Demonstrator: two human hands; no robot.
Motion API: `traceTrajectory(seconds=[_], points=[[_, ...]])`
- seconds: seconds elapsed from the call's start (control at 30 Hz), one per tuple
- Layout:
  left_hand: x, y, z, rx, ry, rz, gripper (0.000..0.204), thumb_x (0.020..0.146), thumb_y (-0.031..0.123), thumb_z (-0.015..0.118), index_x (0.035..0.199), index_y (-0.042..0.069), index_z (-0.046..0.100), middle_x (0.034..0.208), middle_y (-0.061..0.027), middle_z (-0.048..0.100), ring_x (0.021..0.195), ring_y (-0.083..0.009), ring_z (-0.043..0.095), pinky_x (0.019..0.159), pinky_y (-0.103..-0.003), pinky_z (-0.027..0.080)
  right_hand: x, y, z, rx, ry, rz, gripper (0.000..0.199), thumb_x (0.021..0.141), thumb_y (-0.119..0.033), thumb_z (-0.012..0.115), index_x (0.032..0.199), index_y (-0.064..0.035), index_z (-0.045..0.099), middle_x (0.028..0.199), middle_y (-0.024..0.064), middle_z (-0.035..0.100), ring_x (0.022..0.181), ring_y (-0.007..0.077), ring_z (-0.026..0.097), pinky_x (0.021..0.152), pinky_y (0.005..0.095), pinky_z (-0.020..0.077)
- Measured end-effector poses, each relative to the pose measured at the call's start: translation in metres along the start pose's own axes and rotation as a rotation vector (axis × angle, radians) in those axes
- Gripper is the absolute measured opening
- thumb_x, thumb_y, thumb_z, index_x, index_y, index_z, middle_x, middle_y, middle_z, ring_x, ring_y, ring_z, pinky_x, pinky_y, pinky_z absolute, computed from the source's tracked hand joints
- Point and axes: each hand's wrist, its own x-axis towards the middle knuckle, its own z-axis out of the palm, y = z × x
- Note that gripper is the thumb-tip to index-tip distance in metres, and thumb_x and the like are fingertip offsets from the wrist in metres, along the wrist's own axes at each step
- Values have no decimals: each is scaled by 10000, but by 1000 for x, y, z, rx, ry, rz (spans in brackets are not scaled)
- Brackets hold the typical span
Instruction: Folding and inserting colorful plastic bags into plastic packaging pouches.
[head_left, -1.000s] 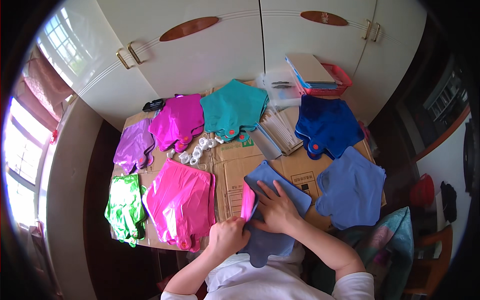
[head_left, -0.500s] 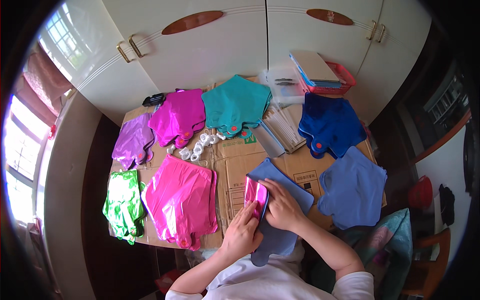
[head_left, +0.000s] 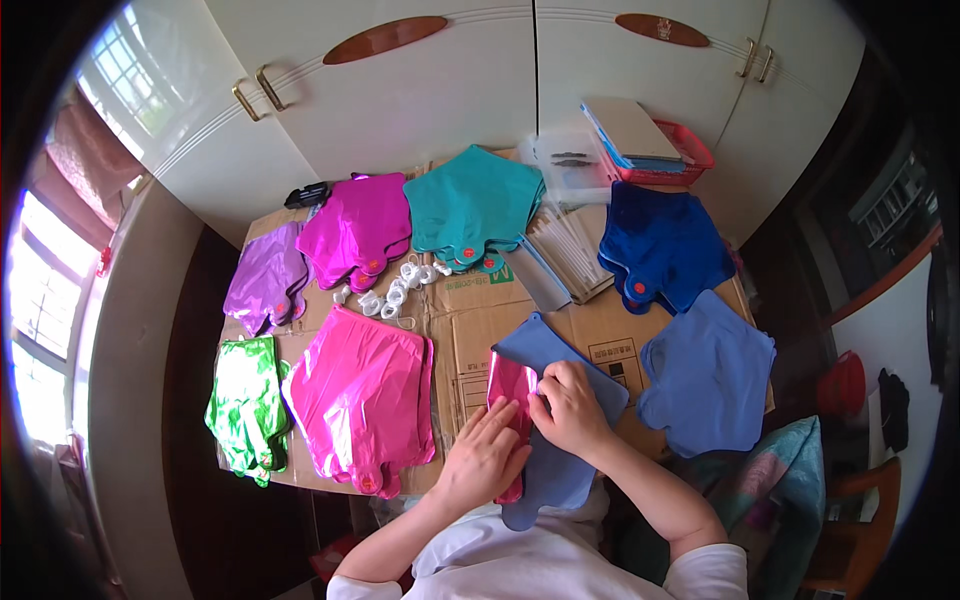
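We see left hand point(head_left: 484, 456) open, flat on pink flap point(head_left: 511, 376); right hand point(head_left: 570, 412), beside it, pinching flap's edge. We judge: folding step; next calls for creasing.

place: home room | white cabinets point(head_left: 430, 110) | pink curtain point(head_left: 92, 185) | bright window point(head_left: 48, 290)

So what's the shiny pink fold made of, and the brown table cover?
The pink fold seems thin foil or shiny plastic film; bright glints and creases suggest that. The brown table cover looks like dull cardboard; its printed marks suggest a box.
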Motion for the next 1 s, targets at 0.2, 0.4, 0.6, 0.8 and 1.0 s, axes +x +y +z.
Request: traceTrajectory(seconds=[0.2, 0.4, 0.6, 0.8, 1.0], points=[[7, -20, -19, 237, -127, -16, 738, 816, 471, 624, 1341, -6, 423, 1414, -214, 384, 1352, -362, 318, 1100, -488, 245, 0, -1, -1, 9, -9, 7, 134, 749, -42, 631, 743, -4, 502, 918, 132, 485, 877, 310, 487, 778, 391, 428], [17, -28, -24, 317, -237, 92, 930, 769, 677, 537, 1404, 22, 355, 1457, -166, 345, 1386, -335, 262, 1117, -529, 175, -1, -1, 0, -18, 8, 7, 113, 734, -21, 613, 739, -4, 501, 913, 137, 482, 868, 313, 482, 775, 391, 426], [21, -32, -25, 331, -290, 132, 1024, 713, 747, 519, 1430, 44, 319, 1475, -142, 327, 1399, -319, 240, 1116, -548, 156, -1, -2, -1, -18, 0, 13, 92, 721, -11, 599, 728, -2, 507, 907, 142, 479, 861, 316, 479, 773, 395, 425], [24, -35, -26, 381, -326, 148, 1073, 677, 785, 513, 1445, 66, 298, 1485, -135, 311, 1397, -324, 241, 1104, -572, 168, -1, -3, -2, -33, -7, 22, 80, 716, -7, 590, 719, 3, 510, 909, 148, 481, 863, 317, 476, 777, 395, 425], [25, -33, -25, 375, -340, 137, 1096, 648, 788, 546, 1449, 84, 295, 1490, -152, 292, 1393, -380, 219, 1103, -576, 165, -2, -3, -2, -39, 7, 24, 78, 716, -7, 586, 718, 6, 509, 909, 150, 477, 866, 317, 475, 776, 394, 426]])
